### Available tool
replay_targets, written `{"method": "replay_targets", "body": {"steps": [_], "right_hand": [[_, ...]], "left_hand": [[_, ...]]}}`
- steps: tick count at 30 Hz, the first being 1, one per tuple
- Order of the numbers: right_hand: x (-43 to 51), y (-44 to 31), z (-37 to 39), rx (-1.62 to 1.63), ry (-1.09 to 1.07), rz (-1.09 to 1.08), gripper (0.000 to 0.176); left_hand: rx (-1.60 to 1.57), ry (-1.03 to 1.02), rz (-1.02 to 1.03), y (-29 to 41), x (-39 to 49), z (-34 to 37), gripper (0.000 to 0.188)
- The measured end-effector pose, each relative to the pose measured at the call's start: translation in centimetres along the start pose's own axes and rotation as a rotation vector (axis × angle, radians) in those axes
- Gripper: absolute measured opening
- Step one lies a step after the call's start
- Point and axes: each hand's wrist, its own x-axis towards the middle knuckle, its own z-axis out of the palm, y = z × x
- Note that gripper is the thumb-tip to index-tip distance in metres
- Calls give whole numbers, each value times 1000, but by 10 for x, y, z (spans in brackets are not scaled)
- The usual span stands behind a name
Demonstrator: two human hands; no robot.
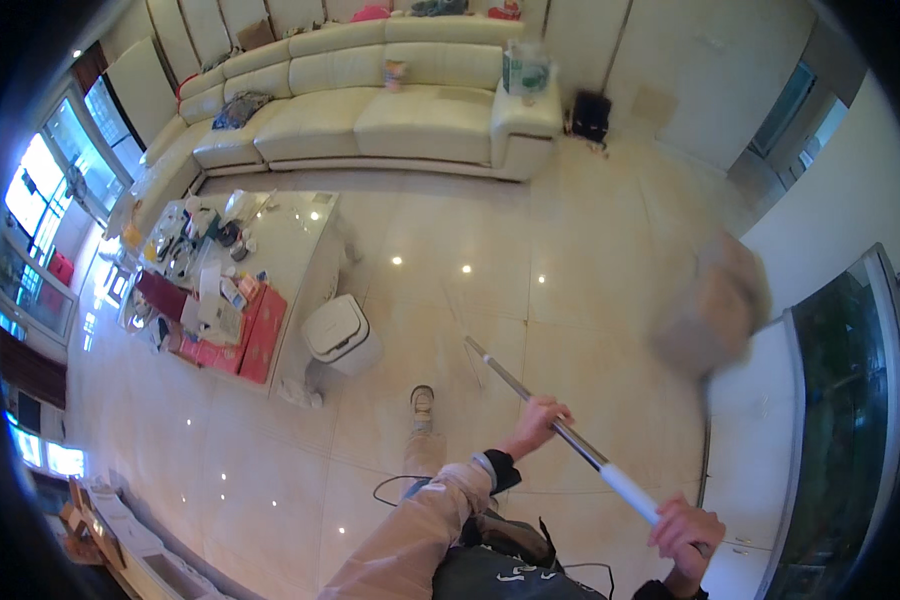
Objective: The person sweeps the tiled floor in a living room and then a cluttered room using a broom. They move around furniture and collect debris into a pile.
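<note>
Both my hands are around a long pole with a metal shaft [510, 380] and a white grip section [630, 493]. My left hand [538, 426] closes on the metal shaft about midway along. Lower right, my right hand [688, 529] wraps the white grip near its end. The pole slants away from me over the glossy tiled floor [420, 315]. Faint thin lines show around its far end, too indistinct to tell whether a head is attached. My shoe [421, 409] is on the tiles left of the pole.
A white lidded bin [343, 337] stands beside a cluttered coffee table [307, 247] bearing red boxes [262, 334]. A cream leather sofa [420, 120] lines the back. At right are a blurred brown object [720, 300], a white cabinet [750, 435] and a glass tank [844, 420].
</note>
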Motion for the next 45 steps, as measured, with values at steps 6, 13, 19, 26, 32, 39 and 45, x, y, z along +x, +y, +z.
{"method": "replay_targets", "body": {"steps": [6, 13, 19, 26, 32, 39, 45], "right_hand": [[144, 82, 76, 142, -159, 17, 18], [333, 173, 189, 269, -244, 126, 25], [405, 202, 196, 325, -29, 171, 33], [428, 178, 144, 60, 254, 101, 35], [475, 191, 87, -78, 204, -141, 38], [571, 314, 100, 381, -127, 192, 28], [633, 403, 158, 320, -344, 294, 16]], "left_hand": [[157, 230, 8, -107, 83, -141, 9], [239, 263, -292, -221, 136, -283, 18], [284, 36, -159, -292, 204, -286, 25], [21, -194, 53, -291, 302, -182, 21], [45, -421, 39, -282, 349, -178, 21], [268, 10, -125, -389, 400, -289, 18], [640, 106, -459, -456, 406, -359, 19]]}}
